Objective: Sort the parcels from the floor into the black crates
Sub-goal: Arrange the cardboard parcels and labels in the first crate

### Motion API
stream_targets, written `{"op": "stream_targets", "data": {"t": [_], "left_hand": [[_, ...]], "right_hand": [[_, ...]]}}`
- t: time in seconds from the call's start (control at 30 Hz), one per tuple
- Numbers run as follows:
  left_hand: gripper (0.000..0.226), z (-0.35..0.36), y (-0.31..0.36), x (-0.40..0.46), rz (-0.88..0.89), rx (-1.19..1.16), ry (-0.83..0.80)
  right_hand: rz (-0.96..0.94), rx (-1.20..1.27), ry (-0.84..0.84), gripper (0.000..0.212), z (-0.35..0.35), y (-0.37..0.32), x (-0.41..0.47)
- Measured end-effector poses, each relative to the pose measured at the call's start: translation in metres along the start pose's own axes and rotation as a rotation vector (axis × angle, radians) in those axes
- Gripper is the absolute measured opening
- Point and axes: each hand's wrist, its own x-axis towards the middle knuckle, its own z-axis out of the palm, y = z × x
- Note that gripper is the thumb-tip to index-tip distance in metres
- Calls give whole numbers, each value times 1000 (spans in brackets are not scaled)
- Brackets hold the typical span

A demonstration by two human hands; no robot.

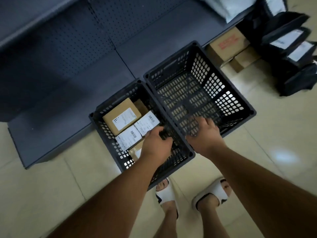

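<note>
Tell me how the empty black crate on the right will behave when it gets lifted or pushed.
The empty crate is probably light for its bulk: its walls and floor are open lattice. It looks like moulded plastic, so likely stiff. It would probably slide easily on the smooth tiled floor. Both hands, left hand and right hand, grip its near rim.

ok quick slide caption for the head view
Both hands grip the empty black crate's near rim, beside a second crate holding labelled parcels.
</note>
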Motion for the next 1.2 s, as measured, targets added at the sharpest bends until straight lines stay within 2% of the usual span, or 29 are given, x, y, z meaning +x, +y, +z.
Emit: {"op": "stream_targets", "data": {"t": [0.17, 0.37, 0.73, 1.2], "left_hand": [[49, 50, 55, -16, 98, 102, -84], [53, 136, 131, -32, 181, 225, -86], [52, 281, 260, -74, 398, 463, -214], [54, 424, 353, -66, 501, 647, -433]], "right_hand": [[47, 109, 73, 75, -49, 59, -10], [83, 168, 142, 72, -110, 141, -19], [313, 306, 273, 74, -217, 299, -45], [639, 472, 341, 73, -279, 428, -46]]}}
